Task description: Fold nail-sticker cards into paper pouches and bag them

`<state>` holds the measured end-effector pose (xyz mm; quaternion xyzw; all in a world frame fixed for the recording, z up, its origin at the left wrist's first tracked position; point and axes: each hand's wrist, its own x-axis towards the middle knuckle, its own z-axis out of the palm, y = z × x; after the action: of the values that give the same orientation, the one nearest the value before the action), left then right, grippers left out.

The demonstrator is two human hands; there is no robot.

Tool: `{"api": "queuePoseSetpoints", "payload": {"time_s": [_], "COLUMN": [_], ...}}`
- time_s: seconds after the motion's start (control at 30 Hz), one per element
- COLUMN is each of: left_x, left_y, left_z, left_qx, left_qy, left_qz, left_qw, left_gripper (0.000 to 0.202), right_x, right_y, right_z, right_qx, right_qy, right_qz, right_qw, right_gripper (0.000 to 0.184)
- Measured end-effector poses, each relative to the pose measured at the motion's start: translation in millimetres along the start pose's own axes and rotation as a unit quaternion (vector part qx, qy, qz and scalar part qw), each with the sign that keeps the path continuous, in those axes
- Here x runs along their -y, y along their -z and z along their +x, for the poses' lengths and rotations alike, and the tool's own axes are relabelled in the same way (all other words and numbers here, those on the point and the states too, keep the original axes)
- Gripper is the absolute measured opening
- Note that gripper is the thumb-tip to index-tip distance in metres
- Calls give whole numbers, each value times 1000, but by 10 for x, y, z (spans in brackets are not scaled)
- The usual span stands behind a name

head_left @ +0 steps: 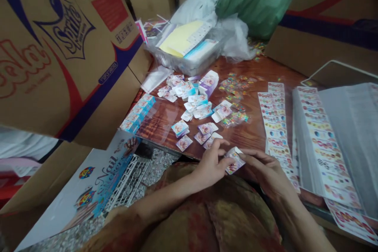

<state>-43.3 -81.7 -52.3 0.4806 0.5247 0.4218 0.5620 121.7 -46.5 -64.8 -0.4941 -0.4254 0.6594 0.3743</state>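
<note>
Between my two hands, at the front edge of the table, is a small printed carton [235,161] with a picture of a hand on it. My left hand [213,162] pinches its left side with thumb and fingers. On the other side, the fingers of my right hand [262,165] close on the carton's right edge. Just beyond my left hand lie several small folded cartons [206,129], purple and blue. Farther back is a loose heap of flattened and open cartons [184,86]. Small clear packets with colourful bits [236,118] lie to the right of the heap.
Along the left table edge stands a row of blue cartons [138,112]. Sticker strips [274,126] and clear plastic sleeves [351,126] cover the right side. A plastic tub [177,61] with papers sits at the back. Large cardboard boxes [97,98] flank the table.
</note>
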Motion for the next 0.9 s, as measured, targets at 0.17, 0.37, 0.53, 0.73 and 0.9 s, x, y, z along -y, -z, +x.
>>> {"api": "queuePoseSetpoints", "payload": {"time_s": [0.17,0.37,0.53,0.73,0.9], "left_x": [23,-5,-40,30,132], "left_y": [78,151,206,356,562], "left_z": [-31,-73,-121,-264,-281], "left_qx": [0,-4,1,-53,-177], "left_qy": [39,61,74,-27,-68], "left_qz": [-37,-74,-94,92,323], "left_qw": [999,995,993,994,927], "left_gripper": [34,33,31,20,33], "right_x": [18,121,119,-46,-36], "right_y": [-43,-107,-180,-368,-479], "right_z": [-19,-57,-113,-99,264], "right_qx": [19,89,138,172,5], "right_qy": [75,145,185,240,278], "right_qz": [-61,-117,-149,-234,-276], "right_qw": [995,978,961,926,920], "right_gripper": [21,15,19,26,29]}}
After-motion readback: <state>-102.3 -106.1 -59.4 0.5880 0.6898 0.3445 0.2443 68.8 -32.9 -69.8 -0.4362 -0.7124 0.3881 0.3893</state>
